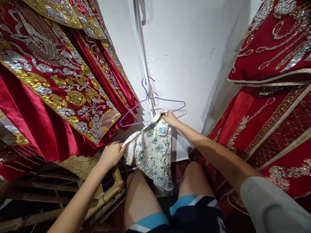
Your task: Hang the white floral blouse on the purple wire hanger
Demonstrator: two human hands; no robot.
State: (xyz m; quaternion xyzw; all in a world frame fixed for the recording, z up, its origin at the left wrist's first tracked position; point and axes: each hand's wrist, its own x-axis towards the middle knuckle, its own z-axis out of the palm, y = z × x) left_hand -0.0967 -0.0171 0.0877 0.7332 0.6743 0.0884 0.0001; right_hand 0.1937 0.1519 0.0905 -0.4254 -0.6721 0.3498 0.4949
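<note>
A white garment with a blue floral print (156, 152) hangs down between my knees, stretched between both hands. My left hand (113, 153) is closed on its left edge, where the pale cloth is pulled out to a corner. At the upper right edge, my right hand (170, 119) pinches the cloth. Just behind the garment's top edge, a purple wire hanger (159, 98) hangs against the wall by a narrow white vertical strip; its lower bar is partly covered by the cloth. Whether the cloth touches the hanger I cannot tell.
Red embroidered costumes with gold and silver sequins (73, 87) hang close on the left. More red beaded costumes (257, 123) crowd the right side. A bamboo seat or frame (107, 197) with a dark phone-like object (108, 182) stands at lower left. A white wall (191, 38) is ahead.
</note>
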